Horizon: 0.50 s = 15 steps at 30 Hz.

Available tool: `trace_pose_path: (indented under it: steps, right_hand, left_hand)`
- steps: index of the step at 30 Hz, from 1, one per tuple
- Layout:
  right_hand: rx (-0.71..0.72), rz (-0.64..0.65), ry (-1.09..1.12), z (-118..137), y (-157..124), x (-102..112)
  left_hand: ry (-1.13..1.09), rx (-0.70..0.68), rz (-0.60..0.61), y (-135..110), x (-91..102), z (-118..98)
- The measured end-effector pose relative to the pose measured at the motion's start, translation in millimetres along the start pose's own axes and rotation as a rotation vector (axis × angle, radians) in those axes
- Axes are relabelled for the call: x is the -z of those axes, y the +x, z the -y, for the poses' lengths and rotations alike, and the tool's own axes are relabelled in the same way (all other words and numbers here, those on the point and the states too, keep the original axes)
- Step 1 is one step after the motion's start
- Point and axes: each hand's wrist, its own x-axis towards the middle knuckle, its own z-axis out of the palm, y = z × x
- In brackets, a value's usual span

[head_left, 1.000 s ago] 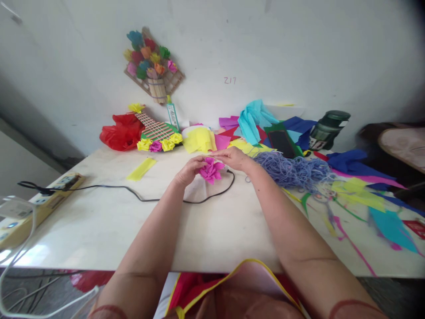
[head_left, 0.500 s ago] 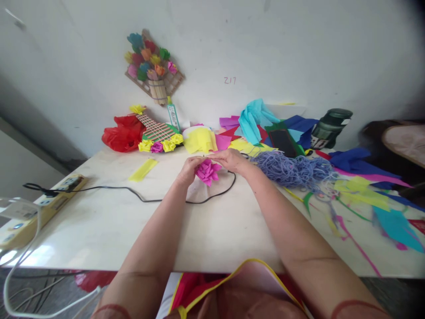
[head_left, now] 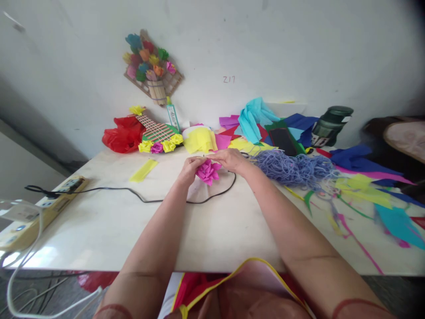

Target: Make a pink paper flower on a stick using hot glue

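A pink paper flower (head_left: 207,171) is held just above the white table (head_left: 109,226), near its middle. My left hand (head_left: 187,169) is closed on the flower's left side. My right hand (head_left: 229,159) pinches the flower's top right edge with fingers pressed together. A black cable (head_left: 142,198) loops on the table right under the flower. Behind my hands lies folded yellow paper (head_left: 199,139).
A heap of blue-grey string (head_left: 292,166) lies right of my hands, with coloured paper scraps (head_left: 365,195) beyond. A dark green jar (head_left: 327,126), red bag (head_left: 122,133), glue tube (head_left: 172,115) and woven craft with flowers (head_left: 159,135) stand at the back. A power strip (head_left: 36,212) sits far left.
The flower and both hands have shifted slightly left and the flower has turned a little between the fingers. Nothing else on the table has moved.
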Motion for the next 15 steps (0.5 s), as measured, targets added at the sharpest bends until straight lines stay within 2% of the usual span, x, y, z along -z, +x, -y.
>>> trace_pose_path:
  steps: [6, 10, 15]
  right_hand:
    - [-0.008, 0.000, 0.022, -0.3, -0.1, -0.5]
    - [-0.017, -0.037, 0.137, -0.1, -0.3, -1.5]
    - [-0.098, -0.057, 0.248, 3.8, 1.5, -1.0]
  left_hand:
    - [0.009, -0.008, 0.010, -0.4, -0.1, -0.5]
    - [0.024, -0.033, 0.020, 0.5, 0.8, -0.2]
    - [0.067, -0.101, 0.051, 1.5, 2.2, 1.5]
